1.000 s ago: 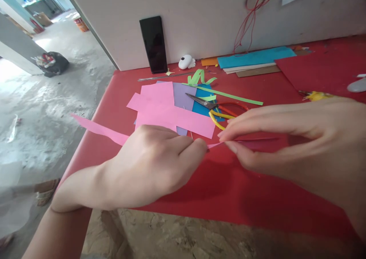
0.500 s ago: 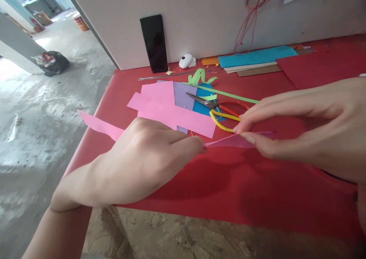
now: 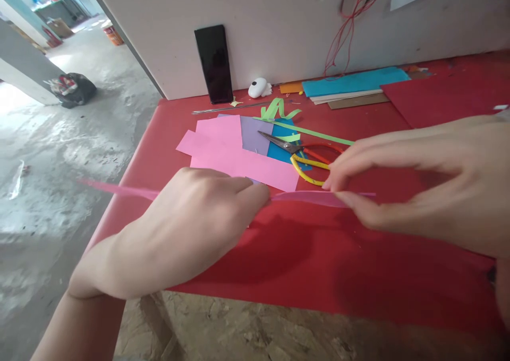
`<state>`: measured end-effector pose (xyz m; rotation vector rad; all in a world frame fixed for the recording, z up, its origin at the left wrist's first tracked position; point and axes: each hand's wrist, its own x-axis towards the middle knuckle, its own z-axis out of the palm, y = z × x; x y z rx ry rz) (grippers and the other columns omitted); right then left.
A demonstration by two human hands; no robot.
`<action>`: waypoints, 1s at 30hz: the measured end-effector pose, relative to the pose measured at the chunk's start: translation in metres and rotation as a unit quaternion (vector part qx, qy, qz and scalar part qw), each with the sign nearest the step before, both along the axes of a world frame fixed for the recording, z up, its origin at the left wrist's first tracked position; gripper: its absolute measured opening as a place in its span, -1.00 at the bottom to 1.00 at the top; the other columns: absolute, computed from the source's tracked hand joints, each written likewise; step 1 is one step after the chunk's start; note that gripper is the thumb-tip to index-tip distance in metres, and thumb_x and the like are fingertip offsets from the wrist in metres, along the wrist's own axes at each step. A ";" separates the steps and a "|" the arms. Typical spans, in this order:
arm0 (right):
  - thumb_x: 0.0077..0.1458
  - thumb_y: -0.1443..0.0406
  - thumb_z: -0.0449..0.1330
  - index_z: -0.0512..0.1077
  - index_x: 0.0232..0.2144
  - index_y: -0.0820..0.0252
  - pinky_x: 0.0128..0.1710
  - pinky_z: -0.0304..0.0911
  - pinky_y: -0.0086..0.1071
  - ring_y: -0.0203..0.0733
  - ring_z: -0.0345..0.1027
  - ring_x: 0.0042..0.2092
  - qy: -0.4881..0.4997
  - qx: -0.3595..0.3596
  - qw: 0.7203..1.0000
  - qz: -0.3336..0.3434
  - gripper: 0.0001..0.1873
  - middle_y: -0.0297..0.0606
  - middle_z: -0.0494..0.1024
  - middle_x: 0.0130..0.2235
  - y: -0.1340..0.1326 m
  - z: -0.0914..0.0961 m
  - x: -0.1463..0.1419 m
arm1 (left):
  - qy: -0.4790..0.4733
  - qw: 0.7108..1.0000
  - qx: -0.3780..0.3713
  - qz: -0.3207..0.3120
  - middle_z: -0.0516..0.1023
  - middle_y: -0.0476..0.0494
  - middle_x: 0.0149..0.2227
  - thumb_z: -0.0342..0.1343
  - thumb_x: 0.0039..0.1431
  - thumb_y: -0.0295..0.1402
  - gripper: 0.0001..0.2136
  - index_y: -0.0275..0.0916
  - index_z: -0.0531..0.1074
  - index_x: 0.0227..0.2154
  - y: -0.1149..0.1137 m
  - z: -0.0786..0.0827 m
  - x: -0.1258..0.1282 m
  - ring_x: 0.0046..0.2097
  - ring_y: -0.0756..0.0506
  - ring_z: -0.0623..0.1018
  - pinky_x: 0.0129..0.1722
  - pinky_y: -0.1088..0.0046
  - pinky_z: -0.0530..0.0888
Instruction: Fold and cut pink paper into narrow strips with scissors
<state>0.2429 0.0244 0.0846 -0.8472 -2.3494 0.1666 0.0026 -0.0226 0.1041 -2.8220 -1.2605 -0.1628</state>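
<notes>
Left hand (image 3: 191,223) has shifted left, away from right hand (image 3: 434,175); fingers (image 3: 350,161) of both pinch pink paper strip (image 3: 308,197) above red desk (image 3: 303,270).

The left fingers (image 3: 255,193) curl inward; the right fingers (image 3: 356,156) pinch.

paper strip (image 3: 308,198) matt, smooth; scissor blades (image 3: 279,141) metal; phone (image 3: 215,63) glossy; tabletop (image 3: 279,268) smooth.

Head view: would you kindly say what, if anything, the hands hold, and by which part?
A pink strip: left hand gripping mid-length, right hand pinching near its right end.
</notes>
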 end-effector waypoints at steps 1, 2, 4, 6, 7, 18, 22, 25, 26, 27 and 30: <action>0.00 0.36 0.18 0.42 -0.56 0.04 -0.60 0.24 -0.48 -0.41 0.39 -0.54 0.002 0.012 1.000 0.001 -0.86 -0.52 0.56 -0.52 -0.003 0.000 -0.005 | 0.023 1.000 0.019 -0.001 0.32 0.02 -0.66 -0.10 0.18 -0.61 -0.73 -0.27 0.38 -0.55 0.001 -0.001 0.003 -0.64 0.02 0.23 -0.59 0.44 0.09; -0.01 0.40 0.17 0.39 -0.56 0.06 -0.58 0.24 -0.47 -0.40 0.38 -0.53 0.004 0.020 1.000 -0.010 -0.85 -0.51 0.56 -0.51 -0.007 0.000 -0.010 | 0.040 0.999 0.031 -0.003 0.31 0.02 -0.66 -0.10 0.14 -0.64 -0.74 -0.27 0.37 -0.55 0.003 -0.003 0.005 -0.64 0.01 0.23 -0.60 0.43 0.07; -0.02 0.45 0.15 0.37 -0.54 0.09 -0.54 0.24 -0.45 -0.38 0.37 -0.52 0.018 0.037 0.999 -0.034 -0.83 -0.48 0.54 -0.51 -0.014 -0.001 -0.018 | 0.044 0.998 0.039 -0.006 0.33 0.03 -0.63 -0.10 0.12 -0.66 -0.76 -0.28 0.39 -0.51 0.004 -0.006 0.010 -0.63 -0.01 0.26 -0.61 0.42 0.09; 0.01 0.48 0.13 0.36 -0.50 0.11 -0.48 0.28 -0.46 -0.36 0.39 -0.48 0.023 0.047 0.998 -0.042 -0.83 -0.45 0.54 -0.48 -0.019 -0.002 -0.022 | 0.014 0.999 0.028 -0.014 0.36 0.04 -0.60 -0.10 0.16 -0.66 -0.77 -0.31 0.43 -0.42 0.003 -0.008 0.013 -0.61 -0.01 0.30 -0.61 0.43 0.14; 0.03 0.48 0.13 0.35 -0.48 0.12 -0.43 0.30 -0.47 -0.36 0.41 -0.46 0.021 0.051 0.998 -0.037 -0.83 -0.44 0.55 -0.46 -0.021 -0.003 -0.022 | -0.004 1.000 0.020 -0.017 0.37 0.04 -0.58 -0.10 0.18 -0.65 -0.76 -0.32 0.44 -0.39 0.002 -0.009 0.014 -0.61 0.00 0.30 -0.61 0.44 0.16; 0.02 0.49 0.19 0.37 -0.48 0.14 -0.37 0.32 -0.52 -0.37 0.46 -0.43 0.056 0.077 0.995 -0.026 -0.83 -0.45 0.57 -0.46 -0.021 -0.005 -0.026 | -0.095 0.991 -0.092 -0.003 0.34 0.07 -0.51 -0.14 0.21 -0.66 -0.79 -0.30 0.34 -0.35 0.004 -0.010 0.015 -0.57 0.08 0.27 -0.59 0.51 0.21; 0.01 0.51 0.20 0.38 -0.49 0.18 -0.37 0.32 -0.53 -0.40 0.44 -0.44 0.072 0.089 0.993 -0.031 -0.84 -0.43 0.57 -0.47 -0.023 -0.005 -0.027 | -0.087 0.992 -0.088 -0.020 0.40 -0.02 -0.41 -0.18 0.04 -0.73 -0.69 -0.35 0.37 -0.27 0.004 -0.012 0.014 -0.51 0.05 0.34 -0.55 0.48 0.27; 0.01 0.50 0.22 0.42 -0.44 0.20 -0.37 0.32 -0.55 -0.41 0.46 -0.41 0.080 0.081 0.993 -0.028 -0.87 -0.42 0.59 -0.42 -0.025 -0.004 -0.029 | -0.088 0.993 -0.083 -0.017 0.42 -0.04 -0.39 -0.20 0.00 -0.73 -0.63 -0.33 0.40 -0.25 0.005 -0.010 0.014 -0.48 0.03 0.37 -0.55 0.49 0.27; 0.02 0.50 0.23 0.43 -0.43 0.20 -0.36 0.32 -0.56 -0.41 0.47 -0.39 0.076 0.074 0.994 -0.025 -0.87 -0.42 0.59 -0.40 -0.025 -0.005 -0.030 | -0.085 0.993 -0.078 -0.015 0.42 -0.03 -0.40 -0.20 0.00 -0.73 -0.63 -0.32 0.41 -0.25 0.005 -0.009 0.014 -0.49 0.03 0.36 -0.56 0.49 0.26; 0.03 0.49 0.23 0.43 -0.43 0.20 -0.36 0.32 -0.56 -0.42 0.47 -0.38 0.077 0.072 0.994 -0.019 -0.88 -0.42 0.59 -0.40 -0.025 -0.005 -0.030 | -0.083 0.994 -0.075 -0.014 0.42 -0.02 -0.41 -0.20 0.00 -0.72 -0.63 -0.32 0.42 -0.25 0.005 -0.008 0.014 -0.50 0.04 0.36 -0.57 0.50 0.25; 0.06 0.47 0.23 0.42 -0.46 0.20 -0.40 0.29 -0.57 -0.45 0.43 -0.41 0.099 0.080 0.992 -0.007 -0.88 -0.44 0.57 -0.43 -0.024 -0.010 -0.029 | -0.089 0.994 -0.065 -0.017 0.41 0.01 -0.48 -0.16 0.05 -0.66 -0.69 -0.33 0.43 -0.27 0.003 -0.007 0.015 -0.55 0.05 0.32 -0.59 0.51 0.22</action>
